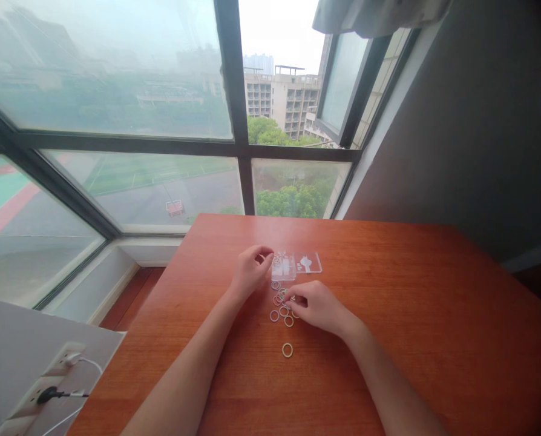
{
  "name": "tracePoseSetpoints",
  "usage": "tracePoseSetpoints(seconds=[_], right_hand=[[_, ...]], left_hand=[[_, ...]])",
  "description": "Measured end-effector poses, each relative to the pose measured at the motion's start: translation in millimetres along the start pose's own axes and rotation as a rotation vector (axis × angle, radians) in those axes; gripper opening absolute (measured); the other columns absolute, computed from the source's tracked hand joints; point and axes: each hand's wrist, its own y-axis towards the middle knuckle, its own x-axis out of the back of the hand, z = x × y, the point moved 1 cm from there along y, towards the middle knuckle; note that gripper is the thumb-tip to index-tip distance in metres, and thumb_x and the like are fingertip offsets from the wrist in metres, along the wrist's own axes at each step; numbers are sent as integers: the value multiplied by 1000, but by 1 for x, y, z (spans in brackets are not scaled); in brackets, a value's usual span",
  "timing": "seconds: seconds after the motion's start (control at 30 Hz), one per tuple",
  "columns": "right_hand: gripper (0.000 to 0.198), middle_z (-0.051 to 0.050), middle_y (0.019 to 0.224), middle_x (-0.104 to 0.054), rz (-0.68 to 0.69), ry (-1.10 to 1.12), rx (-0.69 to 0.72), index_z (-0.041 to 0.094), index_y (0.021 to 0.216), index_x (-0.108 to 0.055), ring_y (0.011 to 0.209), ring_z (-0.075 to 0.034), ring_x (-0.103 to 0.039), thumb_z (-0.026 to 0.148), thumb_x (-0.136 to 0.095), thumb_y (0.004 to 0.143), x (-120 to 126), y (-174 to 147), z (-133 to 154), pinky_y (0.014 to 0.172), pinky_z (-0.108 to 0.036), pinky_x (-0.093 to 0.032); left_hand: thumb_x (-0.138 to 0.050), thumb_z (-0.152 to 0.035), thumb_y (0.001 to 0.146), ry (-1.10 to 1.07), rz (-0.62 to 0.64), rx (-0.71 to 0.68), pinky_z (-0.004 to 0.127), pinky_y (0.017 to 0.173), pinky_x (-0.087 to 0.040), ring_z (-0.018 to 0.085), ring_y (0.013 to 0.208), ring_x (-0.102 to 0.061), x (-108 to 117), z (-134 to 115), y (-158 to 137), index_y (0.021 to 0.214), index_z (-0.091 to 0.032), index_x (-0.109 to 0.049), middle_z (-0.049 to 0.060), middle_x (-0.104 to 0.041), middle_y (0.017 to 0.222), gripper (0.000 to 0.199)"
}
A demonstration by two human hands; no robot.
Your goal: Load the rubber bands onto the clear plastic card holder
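- In the head view, touches the left edge of a clear box (288, 272) with the left hand (253, 268), fingers curled, thumb near forefinger.
- Holds the right hand (316, 304) at a loose cluster of small rings (280, 297), thumb and forefinger nearly together, just on the near side of the box.
- Cannot tell, at this size, about any ring between the right fingertips, nor about the firmness of the left contact.
- Best to steady the box lightly and pick rings singly by the rim, to avoid snagging overlapping ones.
- Worth minding the yellowish ring (287, 356) lying apart, between the forearms.
- Note a clear lid (316, 263) with a white print, right of the box.
- Works on a reddish-brown wooden table (434, 290), smooth and faintly glossy, beside dark-framed windows (241, 109).
- Looks out past a hanging curtain (374, 18) to buildings (293, 100) and trees.
- Includes a grey wall (474, 139) at right, plugged sockets (55, 378) at lower left.
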Motion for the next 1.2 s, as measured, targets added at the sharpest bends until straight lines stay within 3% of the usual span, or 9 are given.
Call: tracePoseSetpoints(seconds=[0.17, 0.43, 0.67, 0.8, 1.0, 1.2], right_hand=[[22, 4, 70, -68, 55, -98, 8, 26, 93, -70, 60, -10, -57, 17, -55, 80, -7, -1, 5, 60, -19, -36], [15, 1, 73, -71, 78, -324, -4, 25, 86, -69, 66, -15, -62, 21, -55, 80, -8, 1, 11, 59, -23, -32], [17, 4, 67, -68, 30, -229, 13, 25, 84, -69, 61, -11, -59, 17, -57, 76, -7, 0, 10, 58, -20, -33], [12, 5, 59, -61, -78, -122, 1, 23, 80, -68, 52, -9, -51, 18, -58, 77, -6, 2, 5, 55, -19, -33], [9, 7, 50, -47, -394, 6, -42, 19, 76, -65, 47, -8, -43, 21, -57, 78, 4, 6, -5, 53, -19, -35], [12, 7, 50, -42, -566, 46, -109, 18, 77, -66, 46, -8, -40, 26, -57, 79, 12, 5, -7, 51, -19, -35]], left_hand=[[-56, -28, 83, -5, 9, 18, 22, 59, -47, 14, 68, -61, 0, 0, 0, 86, -16, -67, 4, -71, 82, 17], [-56, -28, 83, -9, 16, 27, 23, 60, -46, 13, 67, -61, 0, -3, 0, 86, -16, -67, 4, -70, 82, 17], [-56, -28, 84, -17, 26, 31, 23, 61, -46, 13, 68, -61, 0, -3, -1, 86, -16, -67, 3, -70, 82, 17], [-56, -27, 84, -18, 30, 23, 22, 61, -46, 13, 69, -61, 0, -4, -1, 86, -16, -67, 4, -70, 82, 16], [-55, -25, 84, -56, 45, 4, 21, 58, -43, 12, 66, -58, -2, -10, -3, 85, -15, -67, 4, -68, 78, 16], [-55, -28, 85, -120, 192, -57, 19, 53, -41, 9, 58, -52, -6, -28, -9, 83, -15, -66, 1, -63, 68, 17]])
